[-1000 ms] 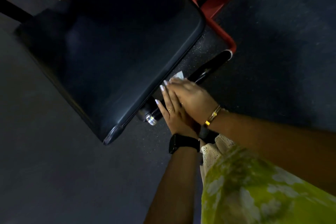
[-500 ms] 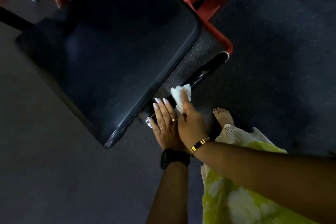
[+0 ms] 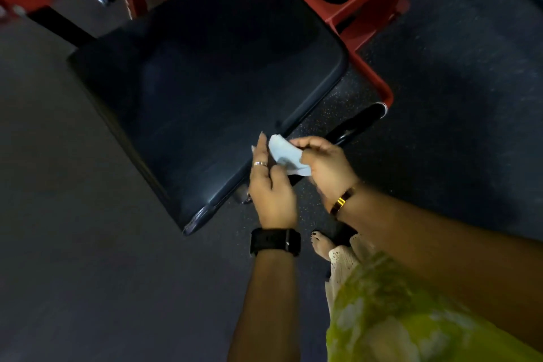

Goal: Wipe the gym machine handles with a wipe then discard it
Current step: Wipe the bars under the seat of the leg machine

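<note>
Grip of the right hand [image 3: 323, 164] is being pinched narrowly on one edge of the wipe [image 3: 286, 156], the left hand [image 3: 271, 188] being held flat beside it. With so little being held, the wipe could slip down to the floor [image 3: 88, 244].

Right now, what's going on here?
A person stands beside a gym machine with a black padded seat and a red frame. Their right hand pinches a crumpled white wipe, and the left hand lays straight fingers against its other side. The hands are in front of the black handle beside the seat. Whether the wipe touches it cannot be told. No bin is in view.
</note>
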Demonstrator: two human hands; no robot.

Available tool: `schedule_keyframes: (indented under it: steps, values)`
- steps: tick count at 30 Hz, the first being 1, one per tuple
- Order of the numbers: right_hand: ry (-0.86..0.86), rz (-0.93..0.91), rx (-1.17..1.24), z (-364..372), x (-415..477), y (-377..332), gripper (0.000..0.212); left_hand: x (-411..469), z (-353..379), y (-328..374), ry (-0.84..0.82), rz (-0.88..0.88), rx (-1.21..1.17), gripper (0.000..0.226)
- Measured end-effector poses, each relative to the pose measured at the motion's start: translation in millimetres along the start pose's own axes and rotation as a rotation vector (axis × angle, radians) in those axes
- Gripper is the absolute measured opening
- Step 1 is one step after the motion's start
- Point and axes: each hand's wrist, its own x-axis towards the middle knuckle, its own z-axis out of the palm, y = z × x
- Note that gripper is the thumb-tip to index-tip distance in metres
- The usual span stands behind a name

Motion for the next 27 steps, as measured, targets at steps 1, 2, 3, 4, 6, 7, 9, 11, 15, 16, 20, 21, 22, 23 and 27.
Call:
schedule_keyframes:
  steps: [1, 2, 3, 4, 6, 7, 9, 11, 15, 16, 20, 21, 22, 23, 27]
  values:
    - [-0.041, -0.005, -0.003, -1.1, 2.1, -4.9, 0.032, 2.2, 2.7, 9.4, -0.017, -0.02, -0.037, 0.053]
    - [-0.077, -0.003, -0.001, -1.6, 4.8, -11.1, 0.034, 4.6, 5.3, 18.3, -0.03, -0.034, -0.058, 0.05]
    - [-0.105, -0.001, 0.007, -2.7, 7.0, -15.2, 0.035, 6.9, 7.0, 23.8, -0.042, -0.044, -0.082, 0.047]
    - [-0.127, -0.008, 0.016, -3.6, 9.7, -20.5, 0.035, 10.4, 9.1, 28.9, -0.054, -0.055, -0.11, 0.044]
    - [-0.172, -0.051, 0.024, -5.6, 14.3, -33.6, 0.036, 18.1, 11.6, 37.1, -0.079, -0.074, -0.158, 0.036]
    - [-0.188, -0.073, 0.02, -6.5, 16.5, -39.4, 0.036, 22.2, 13.0, 40.2, -0.093, -0.079, -0.175, 0.032]
    - [-0.185, -0.12, 0.0, -8.6, 21.1, -49.8, 0.035, 30.2, 14.9, 44.7, -0.093, -0.077, -0.153, 0.02]
    - [-0.155, -0.166, -0.028, -9.7, 27.8, -58.4, 0.035, 37.5, 15.8, 43.9, -0.058, -0.078, -0.102, 0.006]
    - [-0.078, -0.236, -0.101, -0.6, 44.5, -66.1, 0.033, 54.2, 10.9, 36.3, 0.008, -0.093, -0.086, 0.02]
    - [-0.083, -0.221, -0.081, 6.0, 49.1, -66.0, 0.031, 59.8, 7.5, 36.2, 0.022, -0.093, -0.112, 0.018]
    - [-0.179, -0.111, -0.14, 35.9, 66.9, -64.6, 0.048, 84.4, -6.6, 40.8, 0.104, -0.124, -0.196, 0.008]
    - [-0.186, -0.118, -0.198, 47.0, 71.7, -66.7, 0.047, 93.4, -12.9, 42.9, 0.122, -0.128, -0.213, 0.009]
    - [-0.186, -0.133, -0.255, 56.7, 76.1, -69.4, 0.044, 101.5, -18.7, 45.2, 0.131, -0.134, -0.221, 0.01]
    - [-0.186, -0.153, -0.3, 64.6, 79.5, -72.2, 0.04, 107.8, -24.2, 48.1, 0.135, -0.134, -0.223, 0.012]
    - [-0.228, -0.197, -0.339, 113.9, 95.8, -82.9, 0.033, 142.2, -60.3, 60.3, 0.179, -0.113, -0.258, 0.015]
